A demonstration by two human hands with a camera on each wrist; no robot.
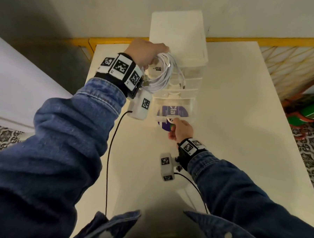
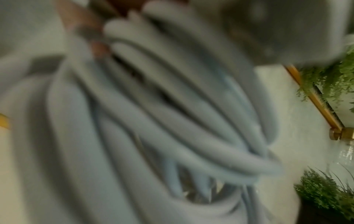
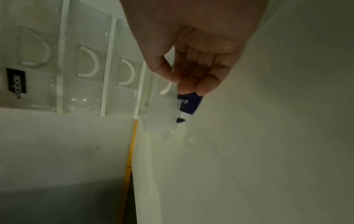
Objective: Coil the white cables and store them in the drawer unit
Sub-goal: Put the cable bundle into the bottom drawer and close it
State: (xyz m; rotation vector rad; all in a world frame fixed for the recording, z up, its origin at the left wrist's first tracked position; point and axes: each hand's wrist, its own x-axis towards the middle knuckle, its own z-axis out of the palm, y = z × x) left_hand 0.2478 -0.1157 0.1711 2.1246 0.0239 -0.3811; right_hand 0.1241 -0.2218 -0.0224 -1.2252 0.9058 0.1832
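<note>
While our left hand (image 1: 146, 52) grips the coiled white cables (image 1: 161, 71) in curled fingers, holding the bundle up in front of the drawer unit (image 1: 178, 34), our right hand (image 1: 180, 130) pinches the white curved handle (image 3: 168, 87) of the bottom drawer (image 1: 191, 107) between thumb and fingertips. That drawer stands pulled out and holds a purple-and-white package (image 1: 171, 111) with printed lettering. We see that the unit is a tall white plastic box with clear, glossy drawer fronts, each bearing a half-ring handle, and a small black label (image 3: 16, 82) near the top. It stands on a smooth, pale table (image 1: 234, 123). The cables are round, smooth and looped in many turns; the left wrist view shows them close and blurred (image 2: 153, 121).
</note>
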